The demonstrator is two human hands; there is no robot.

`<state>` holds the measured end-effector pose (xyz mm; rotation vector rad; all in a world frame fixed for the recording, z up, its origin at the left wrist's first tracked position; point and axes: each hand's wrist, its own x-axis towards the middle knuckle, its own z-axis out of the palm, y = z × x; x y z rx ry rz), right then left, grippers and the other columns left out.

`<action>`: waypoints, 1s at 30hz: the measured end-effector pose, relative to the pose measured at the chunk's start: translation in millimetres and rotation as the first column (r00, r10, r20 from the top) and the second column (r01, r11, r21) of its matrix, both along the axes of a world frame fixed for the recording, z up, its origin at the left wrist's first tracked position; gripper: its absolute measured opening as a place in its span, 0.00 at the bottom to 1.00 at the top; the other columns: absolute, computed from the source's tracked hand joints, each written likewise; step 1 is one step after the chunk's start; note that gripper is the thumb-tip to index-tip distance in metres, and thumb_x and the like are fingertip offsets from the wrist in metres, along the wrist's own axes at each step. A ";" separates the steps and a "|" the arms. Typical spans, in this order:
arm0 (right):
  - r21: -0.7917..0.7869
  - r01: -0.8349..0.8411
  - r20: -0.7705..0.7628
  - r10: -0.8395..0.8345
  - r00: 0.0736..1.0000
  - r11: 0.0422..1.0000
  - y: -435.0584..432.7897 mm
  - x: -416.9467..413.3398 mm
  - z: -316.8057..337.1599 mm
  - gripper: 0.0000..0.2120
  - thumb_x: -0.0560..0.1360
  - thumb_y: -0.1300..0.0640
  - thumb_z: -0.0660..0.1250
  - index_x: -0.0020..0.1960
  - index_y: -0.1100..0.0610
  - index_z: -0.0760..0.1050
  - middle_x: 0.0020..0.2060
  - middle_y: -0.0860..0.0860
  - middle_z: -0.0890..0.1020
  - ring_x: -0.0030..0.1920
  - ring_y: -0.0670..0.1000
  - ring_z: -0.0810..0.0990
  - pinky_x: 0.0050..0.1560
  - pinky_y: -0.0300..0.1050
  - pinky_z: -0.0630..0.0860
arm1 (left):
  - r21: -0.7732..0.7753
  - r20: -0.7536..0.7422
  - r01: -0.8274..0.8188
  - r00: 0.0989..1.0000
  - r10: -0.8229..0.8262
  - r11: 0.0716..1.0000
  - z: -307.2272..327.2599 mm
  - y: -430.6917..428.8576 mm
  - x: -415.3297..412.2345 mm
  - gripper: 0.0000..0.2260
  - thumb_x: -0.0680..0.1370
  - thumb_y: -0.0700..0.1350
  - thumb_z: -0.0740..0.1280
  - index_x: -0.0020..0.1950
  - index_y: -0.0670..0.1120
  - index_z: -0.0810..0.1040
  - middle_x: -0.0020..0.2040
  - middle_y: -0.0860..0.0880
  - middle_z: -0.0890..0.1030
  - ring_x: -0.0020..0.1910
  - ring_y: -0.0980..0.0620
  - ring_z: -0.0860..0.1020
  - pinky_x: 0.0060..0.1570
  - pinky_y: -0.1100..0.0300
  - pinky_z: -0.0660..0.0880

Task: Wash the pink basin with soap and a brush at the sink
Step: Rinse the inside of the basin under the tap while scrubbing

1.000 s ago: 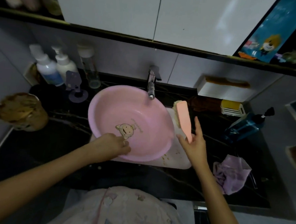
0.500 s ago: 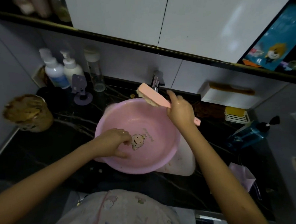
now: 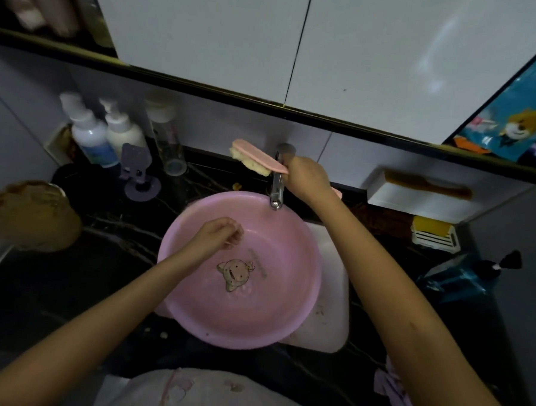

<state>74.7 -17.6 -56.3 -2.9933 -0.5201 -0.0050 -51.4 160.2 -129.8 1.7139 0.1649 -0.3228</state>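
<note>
- At the far left a brownish rounded object [image 3: 31, 215] sits on the dark counter [image 3: 54, 284]; it is blurred and what it is cannot be told.
- Behind it, against the wall, stand two white pump bottles [image 3: 104, 135] and a clear bottle [image 3: 167, 141], their labels too soft to read; a small purple stand [image 3: 139, 174] is just in front of them.
- The left hand [image 3: 217, 236] is inside the pink basin [image 3: 239, 310], near its far-left wall, fingers curled loosely together; whether it pinches anything or touches the bottom cannot be told.
- The basin rests over the white sink [image 3: 330, 299], hiding most of it; only the sink's right side shows. A cartoon figure is printed on the basin's floor.
- The faucet [image 3: 277, 184] reaches over the basin's far rim; its top is partly covered by the right hand [image 3: 307, 178].
- The right hand is closed around the handle of the pink brush [image 3: 256, 158], held up at the faucet top, bristles facing down, head pointing left; the handle's end pokes out past the wrist.
- Further right: a white box [image 3: 416, 201], a yellow soap in a white dish [image 3: 434, 233], a blue pump bottle [image 3: 461, 278].
- A lilac cloth [image 3: 390, 392] lies at the lower right, partly hidden by the right forearm.
</note>
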 end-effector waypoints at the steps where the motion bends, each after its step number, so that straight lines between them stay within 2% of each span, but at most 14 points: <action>1: 0.034 -0.010 -0.015 0.011 1.000 0.999 -2.0 2.6 0.9 0.15 0.77 0.60 0.61 0.63 0.59 0.71 0.47 0.60 0.80 0.45 0.60 0.79 0.37 0.45 0.67 | -0.026 -0.025 -0.017 1.000 0.016 1.000 -2.4 -2.6 5.1 0.11 0.81 0.41 0.57 0.44 0.44 0.76 0.42 0.47 0.78 0.42 0.52 0.76 0.48 0.59 0.74; 8: 0.064 -0.053 -0.042 0.056 0.998 0.997 -2.8 13.8 1.8 0.15 0.76 0.63 0.59 0.62 0.60 0.71 0.42 0.59 0.79 0.41 0.59 0.77 0.34 0.45 0.66 | -0.220 -0.243 -0.204 0.959 0.149 0.954 -19.0 -24.1 30.2 0.10 0.81 0.42 0.57 0.44 0.45 0.77 0.40 0.48 0.78 0.42 0.52 0.76 0.45 0.60 0.75; 12: 0.093 -0.052 -0.088 0.060 0.994 0.994 -2.8 17.7 3.4 0.14 0.76 0.64 0.58 0.61 0.60 0.71 0.41 0.58 0.78 0.37 0.55 0.73 0.30 0.43 0.63 | -0.457 -0.452 -0.403 0.873 0.183 0.793 -28.8 -35.1 44.1 0.11 0.81 0.44 0.57 0.46 0.44 0.77 0.43 0.48 0.79 0.43 0.52 0.76 0.46 0.59 0.74; 15: 0.089 -0.058 -0.110 0.067 0.992 0.994 -3.3 19.8 7.1 0.15 0.76 0.65 0.58 0.61 0.60 0.70 0.40 0.57 0.77 0.36 0.55 0.73 0.27 0.42 0.59 | -0.556 -0.560 -0.511 0.813 0.159 0.655 -32.4 -41.9 52.9 0.12 0.82 0.45 0.56 0.50 0.41 0.77 0.49 0.46 0.79 0.46 0.50 0.77 0.49 0.57 0.75; 20: 0.091 -0.060 -0.145 0.073 0.987 0.994 -2.3 23.8 9.3 0.15 0.75 0.65 0.59 0.62 0.61 0.70 0.46 0.59 0.80 0.43 0.59 0.78 0.35 0.44 0.68 | -0.603 -0.627 -0.589 0.767 0.137 0.538 -35.9 -52.8 58.4 0.14 0.82 0.45 0.56 0.56 0.38 0.76 0.52 0.43 0.79 0.48 0.48 0.77 0.53 0.55 0.75; 22: 0.086 -0.057 -0.161 0.070 0.984 0.995 -1.4 25.9 9.1 0.16 0.75 0.65 0.59 0.62 0.61 0.70 0.46 0.59 0.80 0.43 0.58 0.79 0.35 0.43 0.68 | -0.605 -0.640 -0.603 0.757 0.133 0.520 -36.4 -56.6 61.0 0.14 0.82 0.45 0.56 0.57 0.37 0.75 0.52 0.42 0.79 0.47 0.48 0.77 0.53 0.55 0.74; 27: 0.081 -0.060 -0.169 0.073 0.983 0.995 -1.6 29.3 11.8 0.18 0.75 0.66 0.59 0.65 0.60 0.68 0.46 0.59 0.80 0.44 0.57 0.78 0.36 0.42 0.67 | -0.589 -0.667 -0.632 0.732 0.138 0.504 -33.4 -66.7 65.2 0.14 0.82 0.43 0.55 0.48 0.37 0.77 0.46 0.42 0.80 0.46 0.47 0.77 0.54 0.54 0.74; 30: 0.077 -0.061 -0.176 0.074 0.982 0.995 -0.7 28.7 12.1 0.17 0.76 0.65 0.59 0.64 0.60 0.68 0.46 0.59 0.80 0.44 0.57 0.79 0.36 0.42 0.66 | -0.578 -0.685 -0.652 0.714 0.142 0.491 -36.8 -70.9 69.6 0.12 0.82 0.42 0.57 0.51 0.37 0.77 0.46 0.42 0.80 0.46 0.47 0.78 0.58 0.53 0.72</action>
